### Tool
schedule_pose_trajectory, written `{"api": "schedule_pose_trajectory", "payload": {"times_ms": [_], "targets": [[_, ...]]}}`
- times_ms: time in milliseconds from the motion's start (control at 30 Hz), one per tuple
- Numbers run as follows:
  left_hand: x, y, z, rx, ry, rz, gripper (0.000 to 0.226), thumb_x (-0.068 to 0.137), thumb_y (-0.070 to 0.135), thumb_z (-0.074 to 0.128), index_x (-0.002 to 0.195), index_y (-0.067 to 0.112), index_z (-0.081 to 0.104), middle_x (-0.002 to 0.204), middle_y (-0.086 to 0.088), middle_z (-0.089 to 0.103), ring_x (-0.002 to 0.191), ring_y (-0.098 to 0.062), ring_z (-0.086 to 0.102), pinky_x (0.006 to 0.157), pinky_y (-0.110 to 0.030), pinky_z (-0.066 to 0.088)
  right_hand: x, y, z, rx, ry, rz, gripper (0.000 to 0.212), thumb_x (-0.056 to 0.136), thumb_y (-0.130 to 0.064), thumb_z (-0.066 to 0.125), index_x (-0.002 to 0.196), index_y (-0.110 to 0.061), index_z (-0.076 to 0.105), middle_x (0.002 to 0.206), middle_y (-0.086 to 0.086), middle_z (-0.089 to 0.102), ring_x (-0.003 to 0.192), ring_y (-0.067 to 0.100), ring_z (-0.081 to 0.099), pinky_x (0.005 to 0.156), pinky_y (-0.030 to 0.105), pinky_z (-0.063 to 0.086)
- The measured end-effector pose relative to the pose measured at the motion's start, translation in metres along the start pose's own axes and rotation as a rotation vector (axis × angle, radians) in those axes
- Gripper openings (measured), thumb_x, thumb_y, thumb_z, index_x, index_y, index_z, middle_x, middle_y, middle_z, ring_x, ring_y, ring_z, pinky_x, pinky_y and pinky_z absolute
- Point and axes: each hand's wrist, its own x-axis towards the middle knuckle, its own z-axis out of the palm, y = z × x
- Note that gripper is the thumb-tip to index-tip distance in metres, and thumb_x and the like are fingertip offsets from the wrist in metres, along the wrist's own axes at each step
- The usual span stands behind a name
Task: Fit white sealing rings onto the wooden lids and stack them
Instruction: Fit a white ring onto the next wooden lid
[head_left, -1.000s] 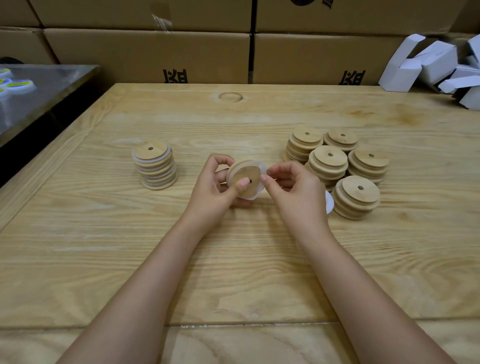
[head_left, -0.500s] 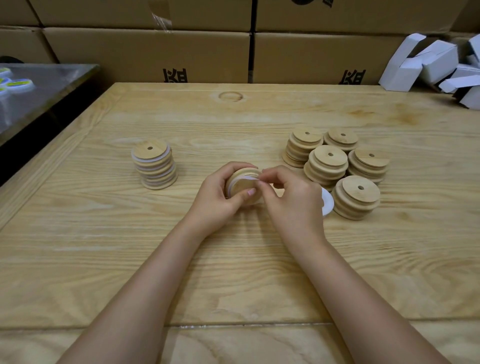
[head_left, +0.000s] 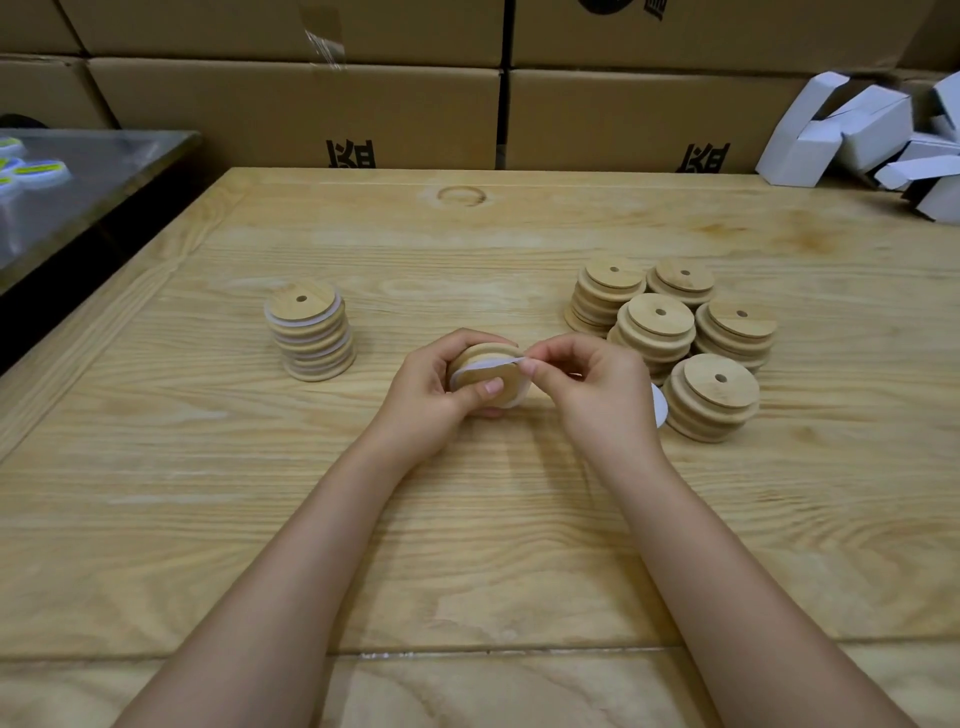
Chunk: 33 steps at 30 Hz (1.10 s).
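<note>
- Steel-topped grey side table (head_left: 104, 171) sits at far left, beside and lower than the pale wooden worktable (head_left: 467, 519); brown cardboard boxes (head_left: 291, 114) wall off the back edge.
- Finished stack of round wooden lids with white rings fitted (head_left: 310, 332) stands left of centre, well apart from the hands, top clear for the next lid.
- Left hand (head_left: 436, 395) curls around the round wooden lid with a centre hole (head_left: 485, 371), thumb pressed on its face; the lid was tilted face-up a second ago and is now lowered and turned edge-on.
- White sealing ring (head_left: 491, 364) was loose around the lid before; now it lies along the groove, partly seated. Judgement: fitting is nearly done, stacking comes next.
- Right hand (head_left: 592, 384) pinches the ring's end at the lid's right edge, fingers pressed together.
- White disc-like piece (head_left: 658, 405), mostly hidden behind the right hand; cannot tell what it is.
- Five stacks of bare wooden lids (head_left: 670, 332) cluster close on the right, near the right wrist.
- White folded cartons (head_left: 857, 135) pile at far right rear.
- Open tabletop lies between hands and the finished stack, so the leftward path is free.
</note>
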Motion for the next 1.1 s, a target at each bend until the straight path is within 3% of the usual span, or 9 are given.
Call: {"api": "schedule_pose_trajectory", "payload": {"times_ms": [133, 300, 467, 633, 767, 1100], "targets": [[0.0, -0.0003, 0.0001, 0.025, -0.001, 0.003, 0.031, 0.083, -0.012, 0.058, 0.096, 0.015, 0.064, 0.098, 0.004, 0.065, 0.085, -0.015, 0.065, 0.067, -0.038, 0.059, 0.0007, 0.0007, -0.0005, -0.035, -0.079, 0.002, 0.018, 0.082, -0.011, 0.068, 0.068, -0.023, 0.063, 0.075, -0.008, 0.067, 0.074, 0.005, 0.062, 0.066, 0.012, 0.047], [0.0003, 0.0002, -0.0004, 0.045, 0.004, 0.01, 0.031, 0.083, -0.011, 0.059, 0.095, 0.018, 0.064, 0.098, 0.001, 0.065, 0.083, -0.017, 0.065, 0.065, -0.039, 0.057, -0.0013, 0.0001, 0.0009, -0.07, -0.087, -0.061, 0.017, 0.079, -0.015, 0.071, 0.07, -0.025, 0.062, 0.074, -0.011, 0.065, 0.071, 0.0, 0.059, 0.065, 0.011, 0.045], [0.0, 0.0008, -0.0008, 0.047, -0.001, 0.015, 0.034, 0.084, -0.012, 0.058, 0.093, 0.02, 0.064, 0.093, 0.011, 0.066, 0.082, -0.014, 0.064, 0.062, -0.036, 0.057, -0.0021, 0.001, 0.003, -0.03, -0.089, -0.081, 0.007, 0.081, -0.014, 0.07, 0.077, -0.019, 0.067, 0.079, -0.005, 0.067, 0.075, 0.009, 0.061, 0.072, 0.025, 0.051], [-0.0001, 0.0, -0.001, 0.063, -0.006, 0.016, 0.032, 0.081, -0.006, 0.061, 0.092, 0.024, 0.064, 0.089, 0.017, 0.067, 0.082, -0.011, 0.064, 0.064, -0.04, 0.057, -0.0036, 0.0012, 0.0047, -0.064, -0.06, -0.093, 0.01, 0.082, -0.014, 0.068, 0.075, -0.021, 0.065, 0.077, -0.008, 0.066, 0.075, 0.007, 0.06, 0.066, 0.013, 0.044], [0.0001, -0.001, -0.0016, 0.07, -0.009, 0.006, 0.033, 0.08, -0.006, 0.063, 0.092, 0.025, 0.065, 0.087, 0.015, 0.068, 0.082, -0.013, 0.064, 0.064, -0.038, 0.057, -0.0031, 0.0007, 0.0043, -0.058, -0.077, -0.083, 0.012, 0.083, -0.011, 0.066, 0.074, -0.018, 0.063, 0.075, -0.007, 0.064, 0.076, 0.012, 0.06, 0.068, 0.022, 0.045], [0.001, 0.0003, -0.0034, 0.116, -0.009, -0.009, 0.029, 0.072, 0.01, 0.064, 0.09, 0.033, 0.066, 0.087, 0.017, 0.068, 0.083, -0.01, 0.065, 0.065, -0.041, 0.059, -0.005, 0.0019, 0.0044, -0.002, -0.101, -0.074, 0.012, 0.083, -0.009, 0.065, 0.075, -0.018, 0.064, 0.082, -0.003, 0.066, 0.084, 0.009, 0.06, 0.075, 0.025, 0.048]]}}
